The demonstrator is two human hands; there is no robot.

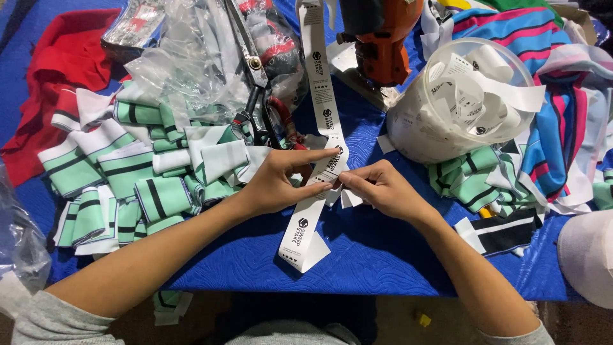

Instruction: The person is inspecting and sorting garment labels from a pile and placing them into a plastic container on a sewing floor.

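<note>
Desk [383,255]: blue, cluttered around you.
Left hand [281,182]: your fingers pinch the white label strip [319,191].
Right hand [383,188]: pinches it at 3 o'clock.
Tub [408,128]: holds cut labels; strip uncut.

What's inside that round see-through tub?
The clear tub holds loose white printed label strips, one trailing over its rim. Anything beneath them, and the tub's bottom, is covered by the pile.

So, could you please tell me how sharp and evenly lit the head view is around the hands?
In the head view, the left hand, right hand and white label strip look sharp and brightly lit; the hands cast a dark shadow on the blue table cover; the clear plastic bag shows glare; the top corners fall darker.
</note>
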